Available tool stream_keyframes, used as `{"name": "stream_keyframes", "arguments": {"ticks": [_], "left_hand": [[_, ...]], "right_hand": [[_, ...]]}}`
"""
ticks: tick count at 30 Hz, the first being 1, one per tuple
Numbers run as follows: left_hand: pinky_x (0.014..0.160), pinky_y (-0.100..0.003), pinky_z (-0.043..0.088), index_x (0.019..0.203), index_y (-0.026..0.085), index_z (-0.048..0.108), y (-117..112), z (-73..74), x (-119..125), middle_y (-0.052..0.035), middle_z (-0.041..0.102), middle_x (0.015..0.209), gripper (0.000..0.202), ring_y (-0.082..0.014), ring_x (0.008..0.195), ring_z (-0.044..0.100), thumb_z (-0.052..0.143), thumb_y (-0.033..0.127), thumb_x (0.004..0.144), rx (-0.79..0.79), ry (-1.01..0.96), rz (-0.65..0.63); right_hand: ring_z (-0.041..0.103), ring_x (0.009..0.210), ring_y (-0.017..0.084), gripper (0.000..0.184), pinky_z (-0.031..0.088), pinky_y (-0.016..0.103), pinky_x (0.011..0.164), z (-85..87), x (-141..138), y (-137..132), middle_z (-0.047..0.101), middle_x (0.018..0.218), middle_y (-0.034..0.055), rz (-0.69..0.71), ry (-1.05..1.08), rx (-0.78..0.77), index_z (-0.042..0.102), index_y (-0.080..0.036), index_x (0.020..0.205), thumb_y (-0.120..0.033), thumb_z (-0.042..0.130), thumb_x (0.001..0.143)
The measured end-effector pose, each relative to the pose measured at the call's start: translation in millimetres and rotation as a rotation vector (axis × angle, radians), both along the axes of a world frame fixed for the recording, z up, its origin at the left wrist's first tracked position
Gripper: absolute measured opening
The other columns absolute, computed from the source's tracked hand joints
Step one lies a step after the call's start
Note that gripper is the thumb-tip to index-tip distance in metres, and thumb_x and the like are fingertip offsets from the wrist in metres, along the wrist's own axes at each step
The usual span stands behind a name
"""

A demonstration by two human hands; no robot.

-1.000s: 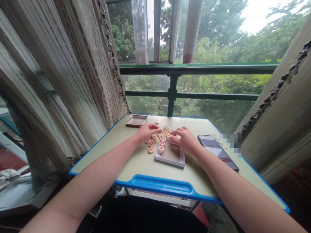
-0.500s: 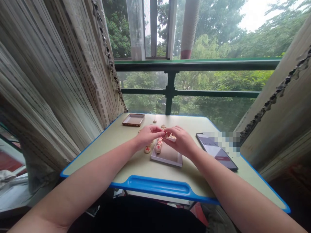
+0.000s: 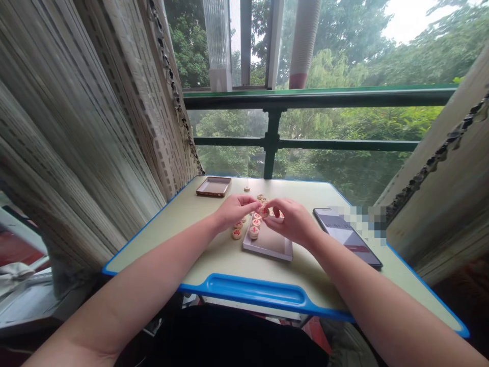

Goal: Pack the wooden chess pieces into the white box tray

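Several round wooden chess pieces (image 3: 252,228) with red marks lie on a small blue-edged table (image 3: 198,255), beside and in a shallow white box (image 3: 269,244). My left hand (image 3: 234,210) is pinched on a red-marked chess piece (image 3: 263,210) just above the pile. My right hand (image 3: 292,220) hovers over the far end of the box with fingers curled, its fingertips close to the same piece; what it holds is hidden.
A brown box lid (image 3: 214,186) lies at the table's far left corner, with a single piece (image 3: 247,188) near it. A dark phone (image 3: 347,236) rests to the right. Curtains hang on both sides; a green railing (image 3: 305,97) and window stand behind.
Both hands rose from the pile and came together; my left hand now pinches one piece between the hands. The view shifted slightly.
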State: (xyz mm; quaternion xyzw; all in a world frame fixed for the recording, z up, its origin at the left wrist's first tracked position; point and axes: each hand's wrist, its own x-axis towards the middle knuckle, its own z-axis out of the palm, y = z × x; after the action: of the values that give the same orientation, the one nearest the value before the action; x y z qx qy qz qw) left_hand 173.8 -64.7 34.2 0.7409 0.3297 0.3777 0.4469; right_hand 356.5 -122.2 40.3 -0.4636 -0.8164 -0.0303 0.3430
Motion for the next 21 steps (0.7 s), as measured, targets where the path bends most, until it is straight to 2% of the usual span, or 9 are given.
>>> {"name": "stream_keyframes", "arguments": {"ticks": [5,8,14,21], "left_hand": [[0.060,-0.025,0.044,0.083,0.013,0.068,8.1,1.2,-5.7,-0.0063,0.071,0.078,0.032,-0.0145,0.064,0.059,0.057,0.042,0.076,0.141,0.125,0.206],[0.055,-0.024,0.041,0.083,0.013,0.068,12.4,2.0,-9.3,-0.0058,0.071,0.078,0.031,-0.0119,0.056,0.054,0.056,0.041,0.076,0.160,0.185,0.218],[0.053,-0.024,0.039,0.082,0.014,0.069,18.7,-0.6,-12.9,-0.0049,0.070,0.077,0.031,-0.0119,0.056,0.053,0.055,0.040,0.075,0.172,0.227,0.246],[0.070,-0.028,0.047,0.083,0.012,0.067,15.9,4.4,-11.8,-0.0077,0.070,0.079,0.024,-0.0176,0.078,0.062,0.059,0.031,0.072,-0.017,0.104,0.193]], "right_hand": [[0.045,0.054,0.009,0.014,0.031,0.021,0.051,12.7,-2.0,-9.2,0.054,0.062,-0.0022,0.067,-0.171,-0.323,0.061,-0.020,0.076,-0.030,0.066,0.068],[0.042,0.051,0.009,0.015,0.029,0.022,0.048,17.2,-2.7,-11.5,0.055,0.062,-0.0023,0.083,-0.252,-0.460,0.064,-0.020,0.075,-0.030,0.069,0.065],[0.048,0.057,0.011,0.014,0.034,0.022,0.052,13.7,-2.2,-8.6,0.061,0.067,-0.0002,0.137,-0.311,-0.539,0.066,-0.020,0.073,-0.032,0.067,0.068],[0.055,0.065,0.013,0.023,0.039,0.022,0.056,12.9,5.6,-3.4,0.065,0.078,0.0017,0.214,-0.215,-0.778,0.068,-0.019,0.085,-0.035,0.064,0.070]]}}
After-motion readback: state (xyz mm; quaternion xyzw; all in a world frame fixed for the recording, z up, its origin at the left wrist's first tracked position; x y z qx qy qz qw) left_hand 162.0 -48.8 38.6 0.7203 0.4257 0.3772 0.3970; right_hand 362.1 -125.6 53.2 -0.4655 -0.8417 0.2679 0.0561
